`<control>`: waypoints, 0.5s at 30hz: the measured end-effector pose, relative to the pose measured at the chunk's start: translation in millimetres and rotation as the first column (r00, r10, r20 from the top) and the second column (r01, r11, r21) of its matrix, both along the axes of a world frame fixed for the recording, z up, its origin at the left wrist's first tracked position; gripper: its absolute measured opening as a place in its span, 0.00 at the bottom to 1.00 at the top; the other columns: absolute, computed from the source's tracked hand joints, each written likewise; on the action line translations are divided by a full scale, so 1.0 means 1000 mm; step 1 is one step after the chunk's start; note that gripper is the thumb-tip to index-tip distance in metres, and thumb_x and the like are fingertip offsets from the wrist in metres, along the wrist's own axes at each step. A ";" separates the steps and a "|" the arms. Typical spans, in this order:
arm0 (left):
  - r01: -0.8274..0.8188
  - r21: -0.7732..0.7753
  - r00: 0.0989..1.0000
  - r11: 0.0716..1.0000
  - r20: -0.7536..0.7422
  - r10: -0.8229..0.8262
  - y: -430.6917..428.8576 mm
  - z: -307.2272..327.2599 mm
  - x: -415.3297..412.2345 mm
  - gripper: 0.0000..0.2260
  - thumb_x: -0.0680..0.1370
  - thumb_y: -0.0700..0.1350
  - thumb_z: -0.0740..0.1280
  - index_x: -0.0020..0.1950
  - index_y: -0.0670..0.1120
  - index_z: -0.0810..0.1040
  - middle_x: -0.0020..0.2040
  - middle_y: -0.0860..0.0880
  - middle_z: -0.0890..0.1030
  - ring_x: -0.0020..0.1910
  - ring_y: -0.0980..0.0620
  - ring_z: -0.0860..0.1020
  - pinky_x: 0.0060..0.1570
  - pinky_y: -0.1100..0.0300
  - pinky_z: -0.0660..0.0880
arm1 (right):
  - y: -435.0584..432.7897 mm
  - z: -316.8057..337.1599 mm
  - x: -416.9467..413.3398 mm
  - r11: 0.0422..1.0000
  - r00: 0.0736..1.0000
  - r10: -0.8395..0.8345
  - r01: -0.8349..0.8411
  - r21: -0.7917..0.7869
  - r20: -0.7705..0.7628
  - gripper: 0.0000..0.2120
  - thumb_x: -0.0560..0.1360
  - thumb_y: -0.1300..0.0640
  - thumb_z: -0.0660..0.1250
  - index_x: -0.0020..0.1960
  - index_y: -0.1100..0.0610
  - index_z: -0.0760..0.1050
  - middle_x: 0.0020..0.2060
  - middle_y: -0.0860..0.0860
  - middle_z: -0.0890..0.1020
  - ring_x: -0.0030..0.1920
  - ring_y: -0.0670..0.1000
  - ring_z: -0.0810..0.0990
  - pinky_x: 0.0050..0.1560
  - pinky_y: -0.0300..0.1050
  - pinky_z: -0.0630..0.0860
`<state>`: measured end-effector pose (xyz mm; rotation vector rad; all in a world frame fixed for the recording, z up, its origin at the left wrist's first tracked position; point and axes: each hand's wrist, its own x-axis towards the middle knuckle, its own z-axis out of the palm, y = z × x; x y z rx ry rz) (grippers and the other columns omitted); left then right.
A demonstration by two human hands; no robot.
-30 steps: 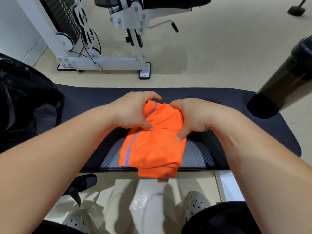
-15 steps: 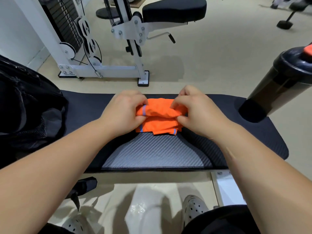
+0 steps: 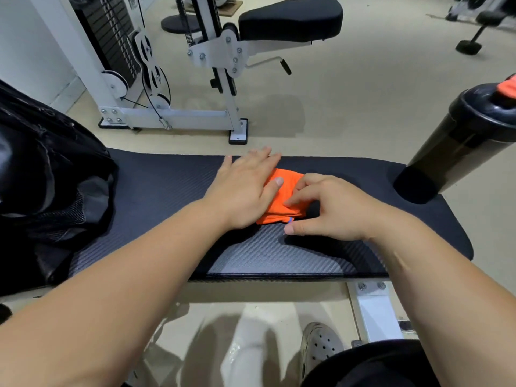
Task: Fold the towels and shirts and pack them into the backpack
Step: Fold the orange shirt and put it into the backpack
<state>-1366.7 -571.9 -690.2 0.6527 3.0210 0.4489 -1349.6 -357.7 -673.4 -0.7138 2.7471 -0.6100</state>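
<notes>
Orange and folded small, the synthetic shirt with a thin blue trim point(image 3: 289, 191) lies near the middle of the black padded desk with a grey carbon-weave panel point(image 3: 167, 185), towards its far edge. The left hand point(image 3: 245, 188) lies flat over the shirt's left part, its fingers point(image 3: 268, 157) straight and spread wide, reaching past the cloth to the desk's far rim, the thumb resting on the orange fabric. The right hand point(image 3: 326, 208) is at the shirt's right side with its fingers point(image 3: 301, 196) bent, their tips touching the top of the fold, while the thumb point(image 3: 296, 228) rests on the desk just beside the blue-trimmed lower corner; whether this hand grips the cloth or only presses it cannot be told. On the desk's left end slumps a black backpack with a mesh pocket point(image 3: 42, 191), well apart from the shirt. On the right end stands a dark translucent shaker bottle with a black lid and an orange cap point(image 3: 460, 141). Beyond the desk, on the beige floor point(image 3: 363, 93), is a white weight machine point(image 3: 173, 115) with a black padded seat point(image 3: 290, 20). Below the desk shows a grey perforated clog point(image 3: 321, 347).
</notes>
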 end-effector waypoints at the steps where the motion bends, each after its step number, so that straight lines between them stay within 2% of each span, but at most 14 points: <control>1: -0.007 -0.060 0.999 0.998 0.041 0.010 0.003 -0.010 0.000 0.28 0.84 0.59 0.48 0.83 0.51 0.53 0.83 0.51 0.52 0.81 0.49 0.51 0.77 0.37 0.49 | 0.001 0.001 -0.001 1.000 1.000 -0.017 0.017 -0.014 -0.020 0.33 0.61 0.25 0.64 0.54 0.46 0.84 0.48 0.40 0.78 0.53 0.46 0.78 0.58 0.50 0.75; 3: -0.026 -0.142 0.998 0.989 0.058 0.034 0.006 -0.029 0.006 0.29 0.84 0.60 0.47 0.83 0.51 0.47 0.83 0.52 0.47 0.82 0.49 0.46 0.77 0.34 0.47 | 0.001 0.001 -0.003 0.989 0.976 -0.149 0.145 -0.036 -0.159 0.28 0.65 0.27 0.61 0.49 0.46 0.85 0.45 0.43 0.81 0.49 0.48 0.79 0.55 0.51 0.77; 4: -0.042 -0.159 0.998 0.986 0.039 0.049 0.006 -0.035 0.010 0.30 0.84 0.60 0.46 0.83 0.51 0.45 0.83 0.53 0.46 0.82 0.49 0.45 0.76 0.34 0.46 | -0.001 0.001 -0.005 0.969 0.930 -0.249 0.241 -0.060 -0.270 0.26 0.67 0.29 0.61 0.48 0.47 0.84 0.45 0.45 0.82 0.50 0.51 0.79 0.54 0.52 0.77; 6: -0.073 -0.156 0.997 0.985 0.016 0.076 0.008 -0.041 0.014 0.30 0.83 0.60 0.45 0.83 0.51 0.44 0.83 0.52 0.46 0.82 0.48 0.44 0.76 0.33 0.46 | -0.011 0.000 -0.010 0.917 0.812 -0.398 0.366 -0.158 -0.428 0.21 0.74 0.35 0.62 0.54 0.50 0.82 0.51 0.50 0.82 0.55 0.56 0.79 0.55 0.51 0.75; 7: -0.083 -0.153 0.996 0.985 0.014 0.087 0.009 -0.041 0.014 0.30 0.83 0.60 0.45 0.83 0.51 0.43 0.83 0.52 0.45 0.82 0.48 0.44 0.76 0.33 0.45 | -0.018 -0.003 -0.012 0.907 0.795 -0.419 0.384 -0.170 -0.438 0.20 0.77 0.38 0.63 0.60 0.50 0.80 0.58 0.52 0.81 0.60 0.58 0.77 0.58 0.53 0.73; 8: -0.092 -0.152 0.995 0.984 0.014 0.096 0.010 -0.040 0.015 0.30 0.84 0.60 0.45 0.83 0.51 0.43 0.83 0.51 0.45 0.82 0.48 0.43 0.76 0.33 0.45 | -0.024 -0.008 -0.014 0.913 0.818 -0.403 0.389 -0.122 -0.410 0.21 0.80 0.40 0.61 0.67 0.50 0.77 0.65 0.53 0.77 0.66 0.59 0.73 0.64 0.55 0.70; 10: -0.100 -0.142 0.994 0.985 0.030 0.105 0.011 -0.039 0.015 0.30 0.84 0.61 0.45 0.83 0.51 0.43 0.83 0.51 0.44 0.82 0.48 0.43 0.77 0.34 0.44 | -0.033 -0.024 -0.016 0.928 0.908 -0.333 0.364 0.082 -0.254 0.26 0.82 0.40 0.55 0.78 0.46 0.63 0.78 0.52 0.63 0.78 0.60 0.59 0.74 0.60 0.59; 12: -0.100 -0.117 0.993 0.988 0.047 0.106 0.009 -0.040 0.015 0.31 0.84 0.61 0.45 0.83 0.50 0.43 0.83 0.51 0.44 0.82 0.49 0.42 0.77 0.35 0.43 | -0.035 -0.039 -0.016 0.924 0.940 -0.331 0.340 0.174 -0.082 0.28 0.83 0.39 0.49 0.81 0.43 0.51 0.82 0.49 0.52 0.81 0.59 0.47 0.78 0.64 0.49; 15: -0.111 -0.041 0.991 0.993 0.075 0.114 0.006 -0.038 0.014 0.32 0.83 0.61 0.48 0.83 0.50 0.45 0.83 0.52 0.48 0.82 0.50 0.45 0.78 0.38 0.44 | -0.030 -0.042 -0.017 0.933 0.945 -0.325 0.326 0.152 -0.035 0.28 0.83 0.38 0.47 0.81 0.41 0.47 0.82 0.48 0.50 0.81 0.58 0.42 0.78 0.66 0.44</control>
